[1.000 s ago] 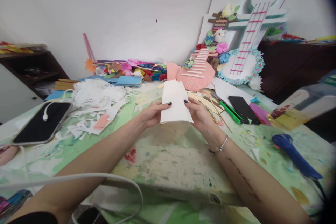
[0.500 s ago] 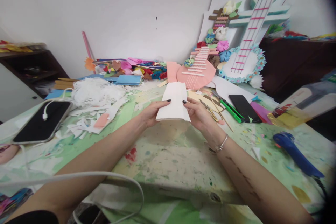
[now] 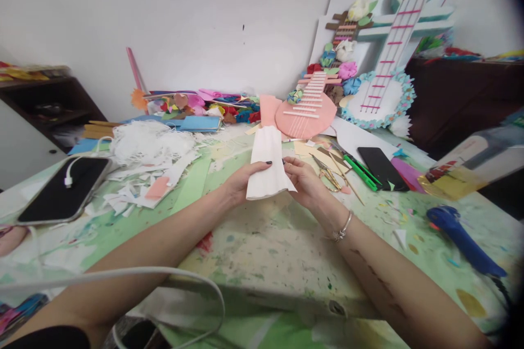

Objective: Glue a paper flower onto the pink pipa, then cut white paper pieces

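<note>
A white sheet of paper [image 3: 268, 161] is held upright between both hands above the paint-stained green table [image 3: 266, 251]. My left hand [image 3: 241, 180] grips its left edge, thumb laid across the front. My right hand [image 3: 305, 180] pinches the right edge, fingers curled behind. The sheet bows inward along its length, so it looks narrow. Small scissors [image 3: 327, 174] lie just right of my right hand.
A phone on a white charging cable [image 3: 61, 188] lies at the left beside a heap of white paper scraps [image 3: 149, 147]. Paper guitars [image 3: 307, 112] and flowers lean on the back wall. A black phone [image 3: 380, 168], green pen [image 3: 360, 172] and blue glue gun [image 3: 460, 240] lie right.
Both hands have pushed the sheet's edges toward each other, so the flat paper now curls into a narrower shape. The hands sit closer together.
</note>
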Available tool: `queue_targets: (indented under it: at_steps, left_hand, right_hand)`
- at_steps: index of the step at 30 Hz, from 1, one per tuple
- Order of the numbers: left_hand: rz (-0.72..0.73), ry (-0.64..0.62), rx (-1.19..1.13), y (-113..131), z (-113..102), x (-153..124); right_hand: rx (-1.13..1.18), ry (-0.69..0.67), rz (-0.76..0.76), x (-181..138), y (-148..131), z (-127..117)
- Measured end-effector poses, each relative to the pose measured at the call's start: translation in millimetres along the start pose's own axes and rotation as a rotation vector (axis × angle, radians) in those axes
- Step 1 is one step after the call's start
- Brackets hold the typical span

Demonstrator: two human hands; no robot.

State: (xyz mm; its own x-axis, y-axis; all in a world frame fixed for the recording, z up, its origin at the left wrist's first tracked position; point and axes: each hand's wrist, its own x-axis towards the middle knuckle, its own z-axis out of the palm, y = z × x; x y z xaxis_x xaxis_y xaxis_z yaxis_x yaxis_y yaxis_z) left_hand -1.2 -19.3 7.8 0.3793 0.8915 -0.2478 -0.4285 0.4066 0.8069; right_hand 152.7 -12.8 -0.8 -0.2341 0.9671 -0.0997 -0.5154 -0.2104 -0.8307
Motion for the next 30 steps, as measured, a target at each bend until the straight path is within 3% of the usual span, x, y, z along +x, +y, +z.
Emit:
queue_targets:
  at_steps: [6,12,17,25,30]
  left_hand:
    - [0.031,-0.03,-0.064,-3.0,5.4,-0.7]
    - [0.046,0.078,-0.057,-2.9,6.1,-1.7]
    - [0.028,0.13,-0.08,-3.8,9.5,-3.1]
    - [0.115,0.066,-0.04,-10.5,7.8,-0.2]
    - [0.178,0.171,-0.043,-6.4,4.8,2.6]
  right_hand:
    - [-0.013,0.035,0.006,-1.4,2.1,3.3]
    - [-0.091,-0.012,0.009,-0.9,4.0,3.6]
    - [-0.024,-0.004,0.054,-0.3,5.6,3.2]
    - [0.01,0.018,0.044,-7.6,4.5,11.8]
    - [-0.038,0.035,0.061,-9.7,0.0,11.4]
